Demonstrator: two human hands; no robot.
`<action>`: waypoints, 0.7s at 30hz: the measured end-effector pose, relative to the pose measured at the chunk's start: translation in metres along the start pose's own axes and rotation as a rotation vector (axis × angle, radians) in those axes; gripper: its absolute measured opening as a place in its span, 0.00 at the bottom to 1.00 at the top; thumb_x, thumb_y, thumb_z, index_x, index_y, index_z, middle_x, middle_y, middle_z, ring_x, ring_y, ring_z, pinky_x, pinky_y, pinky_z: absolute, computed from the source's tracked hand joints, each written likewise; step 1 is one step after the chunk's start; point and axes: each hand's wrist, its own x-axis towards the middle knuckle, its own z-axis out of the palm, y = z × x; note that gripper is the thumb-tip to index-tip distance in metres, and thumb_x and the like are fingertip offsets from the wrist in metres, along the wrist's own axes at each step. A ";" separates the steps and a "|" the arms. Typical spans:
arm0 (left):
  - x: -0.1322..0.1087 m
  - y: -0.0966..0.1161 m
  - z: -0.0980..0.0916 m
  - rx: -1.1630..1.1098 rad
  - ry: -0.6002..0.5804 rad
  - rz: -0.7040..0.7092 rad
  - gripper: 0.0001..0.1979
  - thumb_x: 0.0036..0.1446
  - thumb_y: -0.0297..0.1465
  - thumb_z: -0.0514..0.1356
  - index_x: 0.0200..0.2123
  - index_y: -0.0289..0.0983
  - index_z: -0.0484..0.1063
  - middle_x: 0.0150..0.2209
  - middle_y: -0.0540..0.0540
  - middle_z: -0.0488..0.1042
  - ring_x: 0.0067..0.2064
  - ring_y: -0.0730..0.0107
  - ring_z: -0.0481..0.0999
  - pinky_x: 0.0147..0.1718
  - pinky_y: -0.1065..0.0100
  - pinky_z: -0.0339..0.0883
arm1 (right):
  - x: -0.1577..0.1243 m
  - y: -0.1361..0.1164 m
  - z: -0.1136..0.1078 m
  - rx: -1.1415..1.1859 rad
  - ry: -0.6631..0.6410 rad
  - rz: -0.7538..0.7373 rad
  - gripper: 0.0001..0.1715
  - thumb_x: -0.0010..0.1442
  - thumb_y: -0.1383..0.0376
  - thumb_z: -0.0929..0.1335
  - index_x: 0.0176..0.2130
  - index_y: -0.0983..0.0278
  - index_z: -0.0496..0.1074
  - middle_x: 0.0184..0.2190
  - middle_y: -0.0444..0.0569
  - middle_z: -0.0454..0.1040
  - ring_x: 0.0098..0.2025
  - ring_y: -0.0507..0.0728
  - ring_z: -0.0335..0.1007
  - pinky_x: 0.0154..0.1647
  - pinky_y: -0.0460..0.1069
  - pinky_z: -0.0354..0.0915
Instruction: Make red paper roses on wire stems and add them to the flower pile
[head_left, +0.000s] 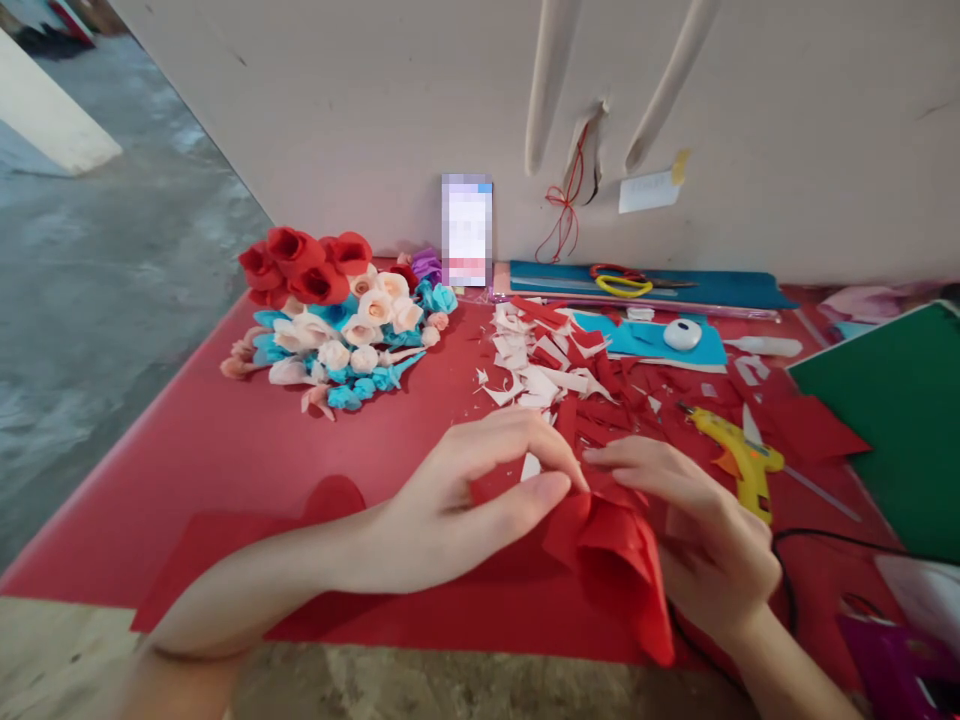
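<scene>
Pinching a rolled red sheet (622, 565) with both hands at the 6 o'clock edge of the red counter (225, 450).

I see the left hand (465, 500) closed narrow, thumb and fingertips nipping the sheet's upper corner. The right hand (697, 530) lies over the roll from 3 o'clock, its index tip meeting the left fingers; its thumb is hidden, so I cannot tell whether it grips. The roll flares open toward 6 o'clock. A yellow glue gun (742, 455) rests just beside the right hand at 2 o'clock. Red and white scraps (555, 365) litter 12 o'clock, and a heap of paper flowers (337, 320) sits at 10 o'clock, well apart.
</scene>
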 end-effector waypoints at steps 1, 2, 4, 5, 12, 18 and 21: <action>0.000 0.001 0.000 0.006 0.000 -0.002 0.07 0.60 0.26 0.52 0.34 0.34 0.70 0.32 0.45 0.72 0.35 0.71 0.70 0.37 0.66 0.68 | 0.001 -0.001 -0.003 -0.064 -0.014 -0.052 0.23 0.53 0.78 0.65 0.49 0.65 0.66 0.41 0.55 0.74 0.44 0.59 0.70 0.44 0.57 0.68; 0.000 0.002 0.000 0.014 -0.001 -0.003 0.07 0.59 0.26 0.53 0.34 0.34 0.70 0.31 0.45 0.73 0.35 0.71 0.71 0.38 0.66 0.68 | 0.003 -0.002 -0.005 -0.133 -0.031 -0.103 0.22 0.53 0.77 0.65 0.48 0.66 0.66 0.41 0.56 0.74 0.44 0.59 0.70 0.44 0.58 0.67; 0.001 0.003 0.000 0.031 -0.006 0.006 0.05 0.58 0.25 0.55 0.33 0.34 0.71 0.31 0.46 0.74 0.35 0.70 0.71 0.38 0.66 0.68 | 0.007 -0.004 -0.010 -0.268 -0.051 -0.187 0.18 0.54 0.77 0.65 0.45 0.67 0.67 0.38 0.56 0.75 0.42 0.58 0.71 0.43 0.57 0.68; 0.001 0.004 0.000 0.042 -0.009 0.016 0.03 0.56 0.25 0.57 0.33 0.33 0.71 0.31 0.46 0.74 0.35 0.70 0.71 0.38 0.66 0.68 | 0.009 -0.006 -0.012 -0.325 -0.054 -0.215 0.17 0.54 0.78 0.65 0.44 0.67 0.68 0.37 0.56 0.76 0.40 0.57 0.72 0.43 0.56 0.68; -0.001 0.003 0.002 0.214 0.003 0.091 0.04 0.51 0.24 0.63 0.33 0.34 0.72 0.30 0.49 0.76 0.33 0.74 0.74 0.53 0.58 0.61 | 0.004 -0.009 -0.019 -0.473 -0.081 -0.233 0.13 0.54 0.77 0.67 0.41 0.66 0.70 0.37 0.53 0.77 0.38 0.57 0.72 0.44 0.57 0.66; 0.000 0.003 0.002 0.337 0.009 0.167 0.04 0.50 0.24 0.64 0.32 0.34 0.73 0.30 0.49 0.76 0.32 0.74 0.74 0.47 0.61 0.65 | -0.001 -0.010 -0.020 -0.532 -0.077 -0.207 0.13 0.55 0.76 0.67 0.40 0.63 0.72 0.38 0.49 0.77 0.37 0.57 0.72 0.46 0.58 0.65; 0.000 0.003 0.002 0.366 0.013 0.209 0.03 0.51 0.23 0.63 0.31 0.34 0.74 0.29 0.49 0.76 0.31 0.75 0.73 0.48 0.61 0.64 | 0.000 -0.013 -0.020 -0.549 -0.079 -0.215 0.11 0.56 0.75 0.67 0.39 0.63 0.72 0.37 0.49 0.77 0.37 0.56 0.73 0.46 0.57 0.65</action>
